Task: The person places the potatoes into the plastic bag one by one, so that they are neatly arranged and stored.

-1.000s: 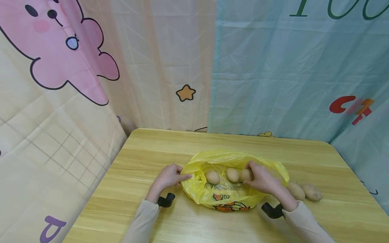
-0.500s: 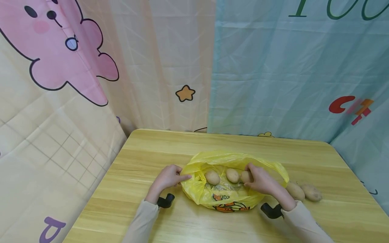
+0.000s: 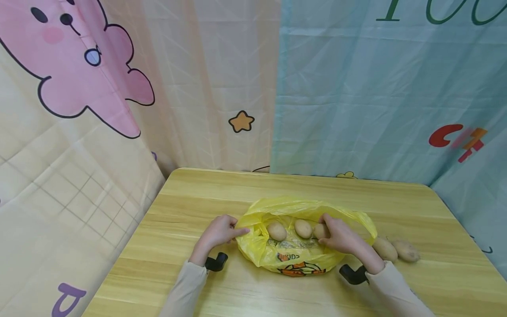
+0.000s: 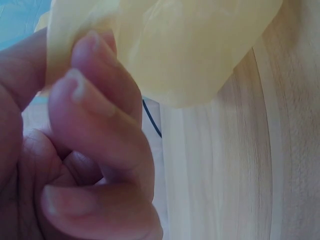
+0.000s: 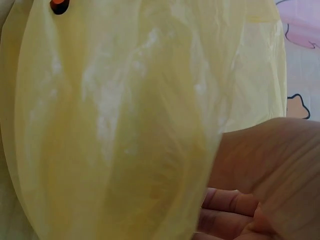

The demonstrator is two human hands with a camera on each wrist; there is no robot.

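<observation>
A yellow plastic bag [image 3: 277, 262] with printed lettering lies on the table, its mouth spread wide. My left hand [image 3: 220, 230] pinches the bag's left rim between thumb and fingers; in the left wrist view its curled fingers [image 4: 100, 130] press the thin film. Inside the bag sit two potatoes, a left potato [image 3: 277, 231] and a middle potato [image 3: 303, 229]. My right hand [image 3: 341, 233] reaches into the bag and grips a third potato [image 3: 321, 231] at their right, partly hidden by the fingers. In the right wrist view the bag film [image 5: 125, 125] covers much of that hand.
Two more potatoes, a nearer potato [image 3: 385, 249] and a farther potato [image 3: 406, 251], rest on the wooden table [image 3: 158, 264] just right of the bag. Printed curtains [image 3: 214, 88] hang behind the table and along its left side. Black wrist mounts [image 3: 217, 262] show below both hands.
</observation>
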